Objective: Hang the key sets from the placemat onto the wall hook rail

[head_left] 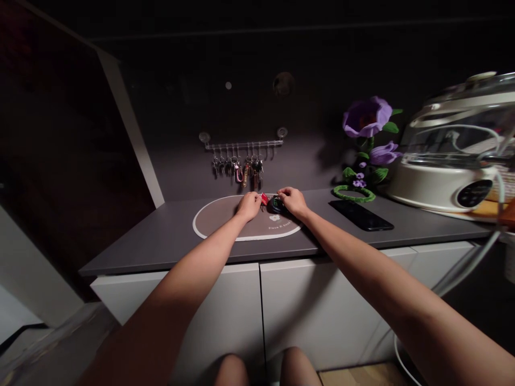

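Observation:
Over the brown oval mat (217, 214), my left hand (249, 206) is closed in a pinch at a small red tag (264, 199). Something small and dark hangs or lies just under the tag, too small to name. My right hand (294, 201) has its fingers bent together at the upper right edge of a black round object (276, 204) with a faint green mark. Whether those fingers grip its edge or something thin on it is hidden. The black object sits on the mat between my two hands.
A clear rack (245, 145) with several hanging keys is fixed to the wall behind. To the right lie a black phone (361, 215), a purple crocheted flower (368, 119) with a green ring base, and a white appliance (438, 179) with a cable. White cabinet doors (225, 305) stand below the counter.

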Action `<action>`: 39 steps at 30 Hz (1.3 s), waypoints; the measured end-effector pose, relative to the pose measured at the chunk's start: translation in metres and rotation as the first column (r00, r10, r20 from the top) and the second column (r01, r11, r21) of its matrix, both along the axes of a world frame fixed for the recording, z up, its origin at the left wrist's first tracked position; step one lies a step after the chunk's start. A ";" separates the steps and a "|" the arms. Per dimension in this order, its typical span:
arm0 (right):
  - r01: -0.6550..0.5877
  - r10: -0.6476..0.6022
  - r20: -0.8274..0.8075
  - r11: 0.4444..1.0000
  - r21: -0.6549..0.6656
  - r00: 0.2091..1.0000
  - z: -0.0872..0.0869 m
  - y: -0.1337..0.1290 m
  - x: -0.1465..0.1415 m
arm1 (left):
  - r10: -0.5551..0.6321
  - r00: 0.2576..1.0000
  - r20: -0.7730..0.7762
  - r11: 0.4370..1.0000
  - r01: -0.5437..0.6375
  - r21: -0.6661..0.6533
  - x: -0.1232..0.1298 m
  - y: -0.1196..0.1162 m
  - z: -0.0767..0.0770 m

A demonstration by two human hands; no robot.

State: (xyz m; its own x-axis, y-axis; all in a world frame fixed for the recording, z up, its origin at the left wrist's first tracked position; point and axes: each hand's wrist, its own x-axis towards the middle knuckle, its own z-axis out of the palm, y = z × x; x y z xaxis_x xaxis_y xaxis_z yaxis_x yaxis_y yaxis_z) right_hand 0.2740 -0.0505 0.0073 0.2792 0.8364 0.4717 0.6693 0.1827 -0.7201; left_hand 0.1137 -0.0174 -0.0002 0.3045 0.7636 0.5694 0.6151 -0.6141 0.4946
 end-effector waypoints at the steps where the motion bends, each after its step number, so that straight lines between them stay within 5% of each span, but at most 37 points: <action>1: -0.009 0.009 -0.005 1.000 0.004 1.000 0.000 0.000 0.000 | 0.007 1.000 0.018 1.000 -0.007 0.011 0.000 0.001 0.000; 10: -0.087 0.089 -0.028 0.995 0.053 0.996 0.001 -0.002 -0.003 | 0.082 0.980 0.184 0.991 -0.099 0.086 -0.004 0.005 0.005; 18: -0.205 0.207 -0.015 0.973 0.106 0.978 0.004 -0.007 -0.008 | 0.039 0.914 0.404 0.999 -0.029 -0.030 -0.005 0.013 0.009; 29: -0.358 0.374 -0.034 0.906 0.224 0.927 0.005 -0.008 -0.014 | -0.010 0.505 0.863 0.887 0.403 -0.225 -0.007 0.000 0.025; 39: -0.417 0.402 0.111 0.874 0.250 0.909 0.009 -0.018 -0.022 | 0.007 0.357 0.934 0.794 0.566 -0.222 -0.005 -0.004 0.030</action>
State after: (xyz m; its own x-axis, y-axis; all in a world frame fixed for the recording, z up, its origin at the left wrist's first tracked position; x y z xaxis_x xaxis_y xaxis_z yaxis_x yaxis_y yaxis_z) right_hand 0.2517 -0.0688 0.0162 -0.0932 0.7137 0.6942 0.5300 0.6258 -0.5722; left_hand 0.1087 -0.0214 0.0295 0.1177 0.9546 0.2735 -0.4958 -0.1821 0.8491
